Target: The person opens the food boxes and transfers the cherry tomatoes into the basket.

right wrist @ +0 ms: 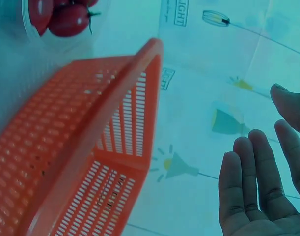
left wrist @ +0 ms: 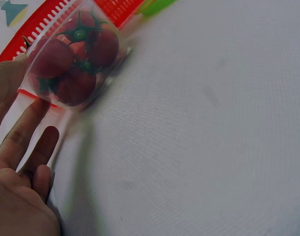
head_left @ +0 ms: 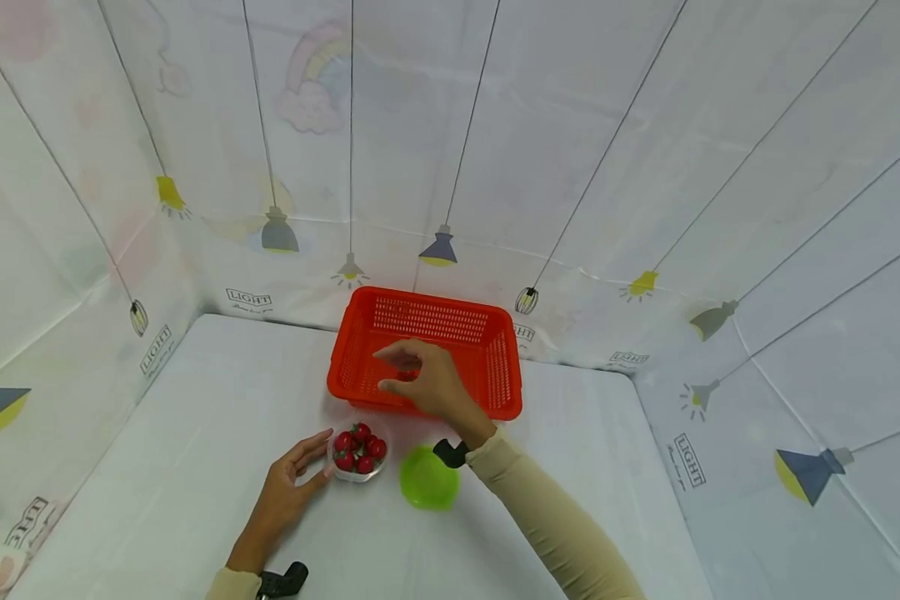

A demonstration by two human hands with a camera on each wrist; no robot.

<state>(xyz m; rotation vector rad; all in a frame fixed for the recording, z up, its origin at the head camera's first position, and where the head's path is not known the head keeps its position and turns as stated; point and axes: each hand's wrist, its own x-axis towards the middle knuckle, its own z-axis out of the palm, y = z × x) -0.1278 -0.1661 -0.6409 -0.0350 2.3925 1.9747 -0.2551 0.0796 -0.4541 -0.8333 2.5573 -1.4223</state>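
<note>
My left hand [head_left: 288, 492] holds a small clear tub [head_left: 357, 477] at its left side, thumb and fingertips against the wall. Several red cherry tomatoes [head_left: 365, 464] with green stems fill the tub; the left wrist view shows these tomatoes [left wrist: 77, 84] through the clear plastic. Over the red slotted basket [head_left: 501, 375] hovers my right hand [head_left: 427, 379], thumb and fingers apart. Nothing lies in that hand [right wrist: 267, 187] in the right wrist view. A small dark red thing [head_left: 407, 375] shows beyond its thumb, too small to identify.
A light green bowl [head_left: 430, 479] stands right of the tub, near my right wrist. Behind the basket rises a wall sheet [head_left: 420, 150] printed with lamps. The white table [head_left: 232, 375] extends to both sides.
</note>
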